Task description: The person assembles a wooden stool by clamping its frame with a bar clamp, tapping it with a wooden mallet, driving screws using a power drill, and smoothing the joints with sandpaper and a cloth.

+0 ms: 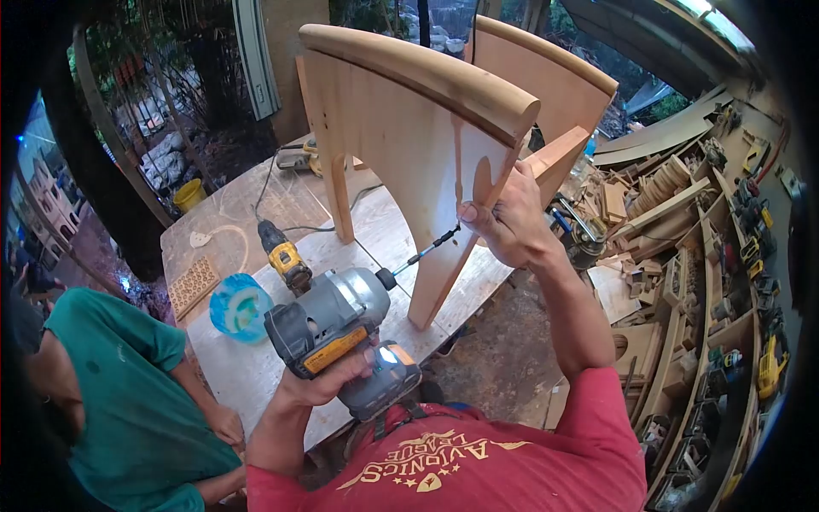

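My left hand (328,382) is wrapped round the handle of a grey and yellow cordless drill (337,311), its light glowing near the battery. A long bit (422,253) runs from the chuck towards a wooden leg (448,286), ending just below my right thumb. Whether the tip touches the wood or a screw, I cannot tell. My right hand (512,218) grips the edge of that leg, the fingers partly hidden behind it. The leg joins a curved wooden panel (384,128) with a rounded top rail, standing upright on the worktable (205,320).
A second yellow drill (286,256), a blue and white round container (241,307) and a perforated block (194,288) lie on the table. At left stands a person in a green shirt (119,384). Shelves of tools and wood offcuts (657,282) line the right.
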Motion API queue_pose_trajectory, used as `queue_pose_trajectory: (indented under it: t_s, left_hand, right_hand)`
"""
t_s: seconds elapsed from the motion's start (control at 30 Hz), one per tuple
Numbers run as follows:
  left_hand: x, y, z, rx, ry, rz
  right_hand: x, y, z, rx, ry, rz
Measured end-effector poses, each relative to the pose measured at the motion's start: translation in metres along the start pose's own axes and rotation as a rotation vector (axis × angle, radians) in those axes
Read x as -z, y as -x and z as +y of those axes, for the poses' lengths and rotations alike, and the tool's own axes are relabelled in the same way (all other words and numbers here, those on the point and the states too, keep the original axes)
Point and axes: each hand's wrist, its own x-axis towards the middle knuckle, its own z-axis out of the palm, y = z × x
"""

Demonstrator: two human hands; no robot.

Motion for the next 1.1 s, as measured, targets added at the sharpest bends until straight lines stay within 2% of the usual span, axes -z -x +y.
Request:
queue_pose_trajectory:
  t_s: [0.33,0.47,0.77,0.83,0.93,1.03,1.1]
  left_hand:
    - [-0.011,-0.005,0.004,0.040,0.111,-0.005]
    - [-0.015,-0.003,0.005,0.018,0.034,0.031]
    - [-0.018,-0.003,0.011,0.070,0.110,0.017]
    - [-0.022,-0.003,0.013,0.075,0.166,0.015]
    - [-0.026,-0.001,0.014,0.055,0.046,0.032]
    - [-0.024,-0.001,0.009,0.089,0.194,0.011]
    - [-0.026,-0.002,0.009,0.056,0.157,0.005]
  right_hand:
    - [0.002,-0.001,-0.007,0.000,-0.003,0.021]
    - [-0.001,-0.001,-0.001,0.008,-0.006,0.027]
    - [0.000,0.000,-0.001,-0.009,-0.005,0.002]
    - [-0.001,0.000,-0.001,0.007,-0.019,0.030]
    - [-0.001,-0.001,-0.002,-0.002,-0.032,0.045]
    - [-0.003,0.000,-0.001,0.011,-0.042,0.063]
    - [-0.002,-0.003,0.001,0.037,-0.031,0.096]
